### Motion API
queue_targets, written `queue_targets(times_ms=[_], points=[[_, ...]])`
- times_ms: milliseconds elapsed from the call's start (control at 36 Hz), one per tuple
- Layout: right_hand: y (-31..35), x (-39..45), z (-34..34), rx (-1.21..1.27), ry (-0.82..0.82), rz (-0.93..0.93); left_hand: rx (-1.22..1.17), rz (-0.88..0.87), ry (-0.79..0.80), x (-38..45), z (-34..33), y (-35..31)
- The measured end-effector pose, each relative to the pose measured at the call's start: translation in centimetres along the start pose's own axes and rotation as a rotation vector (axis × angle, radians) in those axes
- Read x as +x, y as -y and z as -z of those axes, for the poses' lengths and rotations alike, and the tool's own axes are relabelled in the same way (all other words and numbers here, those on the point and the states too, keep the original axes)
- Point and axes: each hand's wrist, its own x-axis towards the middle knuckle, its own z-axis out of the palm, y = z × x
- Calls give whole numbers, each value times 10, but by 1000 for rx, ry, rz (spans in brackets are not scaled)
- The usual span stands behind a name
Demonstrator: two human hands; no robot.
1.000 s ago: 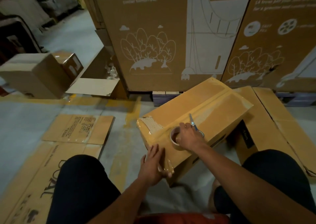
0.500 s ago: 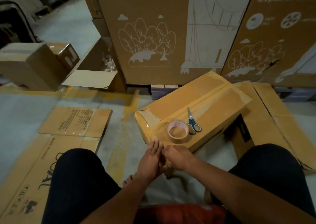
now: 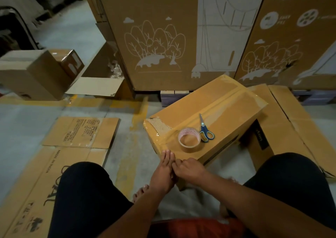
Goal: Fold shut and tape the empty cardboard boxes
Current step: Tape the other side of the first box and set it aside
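The person sits on the floor with one closed cardboard box [image 3: 205,118] between their knees, its long top seam already covered by a strip of clear tape that runs over the near edge. Both hands work at that near edge. The left hand [image 3: 163,172] lies with its fingers straight and together, flat against the front face of the box, probably smoothing the tape end down. The right hand [image 3: 189,170] is curled, knuckles up, its fingertips tucked in beside the left; whether it pinches the tape end I cannot tell.

One tape roll [image 3: 189,139] lies flat on the lid just behind the hands, and one pair of blue-handled scissors [image 3: 204,129] sits touching it, both parked within reach, likely for the next strip.

Around them I count two flattened cartons on the floor [image 3: 81,131] at the left, one more flattened carton [image 3: 298,127] at the right, and two smaller boxes [image 3: 34,74] near the far left. Two tall printed cartons [image 3: 154,38] stand behind.
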Motion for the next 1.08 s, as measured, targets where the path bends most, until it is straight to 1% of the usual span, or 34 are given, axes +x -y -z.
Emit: queue_targets(times_ms=[28, 56, 83, 111, 139, 167, 222, 250, 278, 306, 333, 389, 444, 500, 556, 639, 694, 778, 861, 889, 944, 1028, 1083], points=[[-2, -2, 11, 38, 37, 27, 25, 3, -8, 0, 0, 0], [-5, -4, 29, 133, 73, 45, 40, 0, -19, 0, 3, -1], [-12, 0, 38, 248, 61, 34, 25, 2, -26, 2, 6, -1], [-19, 2, 50, 354, 75, -1, -34, 10, -35, 4, 10, -1], [-28, 2, 62, 446, 36, -49, -130, 36, -42, 9, 15, 0], [-37, 1, 75, 508, -60, -124, -236, 66, -61, 13, 23, -1], [-64, -1, 86, 587, -303, -369, -454, 152, -106, 23, 36, -4], [-78, -4, 88, 603, -390, -497, -558, 203, -134, 27, 43, -6], [-91, -7, 87, 593, -441, -609, -640, 252, -176, 31, 49, -7], [-104, -8, 84, 566, -441, -699, -700, 301, -237, 35, 54, -8], [-115, -10, 79, 552, -392, -762, -734, 345, -304, 39, 57, -10], [-128, -9, 65, 573, -243, -830, -764, 424, -382, 48, 59, -13], [-129, -3, 49, 633, -137, -858, -776, 463, -389, 59, 61, -19], [-124, 2, 35, 648, -109, -874, -795, 450, -354, 70, 64, -26], [-119, 5, 25, 602, -125, -879, -782, 423, -272, 80, 67, -34], [-118, 9, 21, 609, -154, -903, -656, 398, -178, 93, 68, -41], [-123, 10, 24, 692, -140, -949, -587, 386, -170, 101, 69, -41], [-134, 11, 26, 915, -143, -1045, -478, 310, -167, 106, 76, -35], [-144, 12, 33, 949, -148, -1039, -413, 257, -199, 106, 94, -22], [-144, 13, 38, 954, -173, -1023, -396, 238, -214, 105, 102, -15], [-137, 14, 51, 1035, -283, -977, -340, 202, -237, 103, 121, 0], [-115, 15, 71, 1393, -445, -838, -288, 222, -283, 97, 152, 28], [-93, 21, 82, 1546, -467, -751, -291, 240, -324, 94, 169, 53]])
